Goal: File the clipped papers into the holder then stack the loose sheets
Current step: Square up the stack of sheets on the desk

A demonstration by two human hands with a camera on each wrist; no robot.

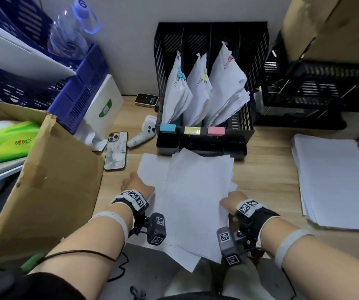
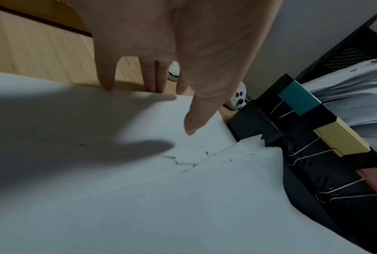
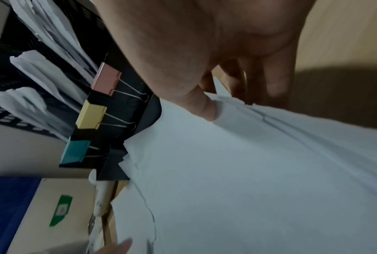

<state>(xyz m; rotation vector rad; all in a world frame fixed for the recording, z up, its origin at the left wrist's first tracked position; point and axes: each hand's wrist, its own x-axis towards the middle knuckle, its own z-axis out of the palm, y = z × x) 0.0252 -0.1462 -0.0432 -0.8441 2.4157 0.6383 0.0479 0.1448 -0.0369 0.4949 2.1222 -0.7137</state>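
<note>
Loose sheets (image 1: pixel 192 198) lie fanned on the wooden desk (image 1: pixel 265 169) directly ahead of the person, their long axis running away from the body toward the black holder (image 1: pixel 204 135), with the far corners touching its base and the near corners hanging over the desk edge. Clipped papers (image 1: pixel 204 89) already stand in three of the holder's slots, behind blue, yellow and pink binder clips (image 1: pixel 192 130) on its front lip, so the filing part looks done and the squaring-up is what remains. Both hands flank the pile at about the same reach. The left hand (image 1: pixel 136 184) sits at the left long edge; in the left wrist view its fingers (image 2: pixel 106 75) point straight down at the paper's edge while the thumb (image 2: pixel 193 120) hovers over the top sheet, so it is loosely spread and not gripping. The right hand (image 1: pixel 231 202) is at the right long edge, its thumb (image 3: pixel 201 106) pressing on the top sheets and its fingers seemingly below them, though shadow makes that uncertain. The next move probably turns on pushing the two long edges inward toward each other. A neater stack (image 1: pixel 334 180) lies well apart on the right.
</note>
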